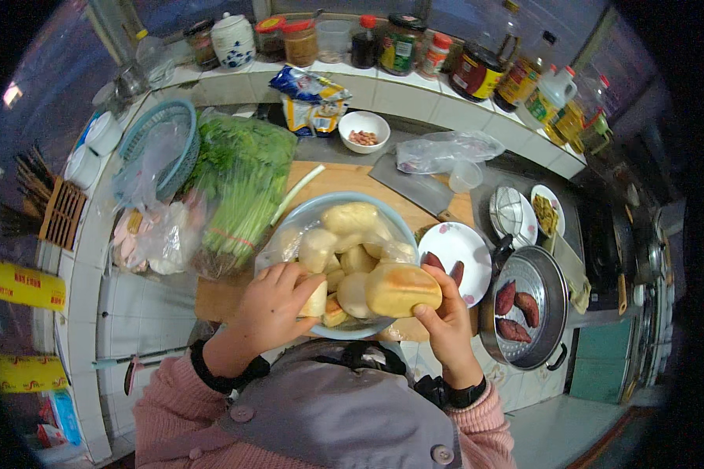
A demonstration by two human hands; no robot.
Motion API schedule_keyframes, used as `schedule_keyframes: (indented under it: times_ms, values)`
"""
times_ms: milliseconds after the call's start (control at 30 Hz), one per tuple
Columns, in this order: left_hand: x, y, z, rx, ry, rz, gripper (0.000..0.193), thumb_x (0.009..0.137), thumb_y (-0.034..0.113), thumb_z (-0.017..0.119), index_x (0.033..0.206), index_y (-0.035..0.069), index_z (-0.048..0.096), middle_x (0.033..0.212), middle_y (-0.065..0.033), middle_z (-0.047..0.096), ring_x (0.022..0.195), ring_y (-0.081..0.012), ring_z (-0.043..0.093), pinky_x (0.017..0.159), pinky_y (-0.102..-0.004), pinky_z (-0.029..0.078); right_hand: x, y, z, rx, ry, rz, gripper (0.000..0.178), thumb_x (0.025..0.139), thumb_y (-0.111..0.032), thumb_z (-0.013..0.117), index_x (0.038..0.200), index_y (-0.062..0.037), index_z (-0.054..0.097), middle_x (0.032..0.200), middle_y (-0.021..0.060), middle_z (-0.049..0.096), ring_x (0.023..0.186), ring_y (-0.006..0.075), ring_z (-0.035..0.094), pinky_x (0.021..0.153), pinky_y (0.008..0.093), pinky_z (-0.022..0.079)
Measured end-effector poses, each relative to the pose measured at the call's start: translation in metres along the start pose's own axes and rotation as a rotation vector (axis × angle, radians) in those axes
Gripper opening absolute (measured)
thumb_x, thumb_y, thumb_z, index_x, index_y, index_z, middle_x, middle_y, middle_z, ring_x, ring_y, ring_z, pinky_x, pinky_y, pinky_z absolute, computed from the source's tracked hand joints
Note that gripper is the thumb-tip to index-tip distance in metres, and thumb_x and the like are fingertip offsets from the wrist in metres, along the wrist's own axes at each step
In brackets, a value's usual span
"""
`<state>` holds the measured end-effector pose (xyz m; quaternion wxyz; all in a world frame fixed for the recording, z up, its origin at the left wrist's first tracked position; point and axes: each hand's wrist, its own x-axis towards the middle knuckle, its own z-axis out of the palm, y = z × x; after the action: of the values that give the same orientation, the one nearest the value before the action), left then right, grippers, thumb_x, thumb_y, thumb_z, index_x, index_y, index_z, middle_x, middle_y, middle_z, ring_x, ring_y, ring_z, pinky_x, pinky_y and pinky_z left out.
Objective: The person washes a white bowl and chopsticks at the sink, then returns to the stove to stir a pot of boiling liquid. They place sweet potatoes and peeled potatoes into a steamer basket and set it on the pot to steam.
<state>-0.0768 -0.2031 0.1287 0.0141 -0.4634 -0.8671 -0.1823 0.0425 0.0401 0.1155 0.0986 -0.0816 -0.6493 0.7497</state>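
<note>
A light blue basin (405,221) lined with clear plastic holds several pale steamed buns (350,219). Over its right rim, my right hand (450,322) grips a larger bun with a browned flat face (403,289), thumb below and fingers behind. At the basin's left front, my left hand (270,303) curls its fingers round a pale bun (314,299), partly covered by the hand. Just right of the basin is a white plate (471,262) with two dark red sweet potatoes, one partly behind my right fingers.
A metal steamer pot (551,328) with several sweet potatoes stands at right. A cleaver (411,184) lies on the wooden board (332,178) behind the basin. Bagged leafy greens (242,168) lie at left, near a blue basket (181,184). Jars and bottles line the back ledge.
</note>
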Motion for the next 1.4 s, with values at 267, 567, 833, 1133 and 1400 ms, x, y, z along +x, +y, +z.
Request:
schedule_keyframes:
  times_ms: [267, 567, 833, 1133, 1400]
  values:
    - [0.008, 0.011, 0.000, -0.085, -0.081, 0.047, 0.059, 0.064, 0.027, 0.075, 0.116, 0.007, 0.056, 0.106, -0.0101, 0.054, 0.097, -0.0277, 0.054, 0.079, -0.0371, 0.049, -0.004, 0.019, -0.023, 0.644, -0.104, 0.457, 0.063, 0.097, -0.053, 0.024, 0.128, -0.0026, 0.044, 0.108, 0.0184, 0.062, 0.082, 0.0241, 0.067, 0.072, 0.0335, 0.057]
    - [0.028, 0.031, 0.002, -0.250, -0.080, -0.028, 0.082, 0.065, 0.034, 0.079, 0.132, 0.006, 0.040, 0.110, -0.0147, 0.055, 0.102, -0.0329, 0.054, 0.085, -0.0403, 0.046, -0.026, 0.027, -0.048, 0.761, 0.063, 0.404, 0.059, 0.095, -0.054, 0.031, 0.124, -0.0043, 0.048, 0.092, 0.0194, 0.064, 0.058, 0.0194, 0.063, 0.051, 0.0281, 0.053]
    - [0.064, 0.068, 0.015, -0.400, 0.018, -0.032, 0.085, 0.066, 0.030, 0.079, 0.135, 0.005, 0.036, 0.114, -0.0149, 0.056, 0.104, -0.0330, 0.053, 0.089, -0.0412, 0.043, -0.047, 0.024, -0.090, 0.805, 0.098, 0.333, 0.056, 0.097, -0.048, 0.032, 0.127, -0.0017, 0.044, 0.101, 0.0234, 0.062, 0.067, 0.0202, 0.065, 0.053, 0.0257, 0.053]
    - [0.098, 0.124, 0.028, -0.111, -0.079, -0.090, 0.083, 0.066, 0.035, 0.077, 0.133, 0.003, 0.039, 0.103, -0.0140, 0.060, 0.093, -0.0324, 0.056, 0.079, -0.0413, 0.046, -0.087, 0.010, -0.173, 0.667, 0.135, 0.282, 0.052, 0.096, -0.044, 0.038, 0.125, -0.0009, 0.046, 0.104, 0.0210, 0.061, 0.075, 0.0208, 0.064, 0.055, 0.0260, 0.051]
    - [0.069, 0.130, 0.016, -0.134, 0.082, -0.459, 0.079, 0.067, 0.044, 0.075, 0.130, 0.007, 0.044, 0.097, -0.0154, 0.061, 0.086, -0.0344, 0.060, 0.075, -0.0418, 0.048, -0.070, -0.002, -0.198, 0.499, 0.012, 0.376, 0.051, 0.096, -0.045, 0.038, 0.120, -0.0016, 0.050, 0.099, 0.0159, 0.062, 0.070, 0.0190, 0.063, 0.054, 0.0265, 0.049]
